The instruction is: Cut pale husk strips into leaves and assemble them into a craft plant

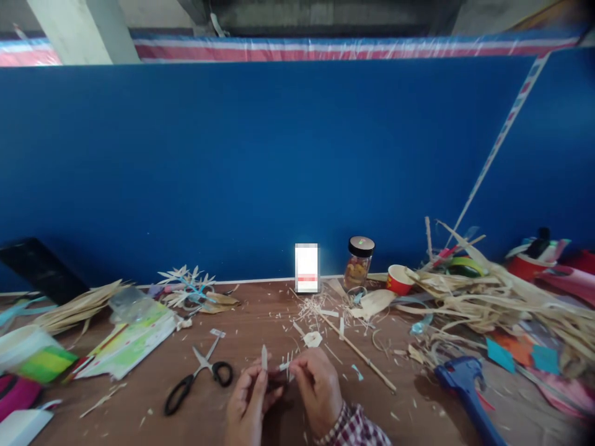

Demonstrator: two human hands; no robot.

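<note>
In the head view my left hand (251, 396) is closed, with a narrow pale strip (264, 358) upright between thumb and fingers; its top end is pointed. My right hand (320, 389) is beside it, thumb and fingertips pinched at a small white fringed piece (284, 366). The two hands are close together above the brown table (204, 427), and whether the small piece touches both is hard to tell. To the left of my hands lie black-handled scissors (204, 367), blades apart. Just beyond my fingers is a small cream-coloured piece (312, 339).
Thin slivers (312, 307) and a long stick (360, 356) lie ahead. A lidded jar (357, 263), a paper cup (398, 280) and a dried husk pile (493, 291) stand back right. A blue glue gun (465, 387) lies right. A blue partition (279, 167) closes off the back.
</note>
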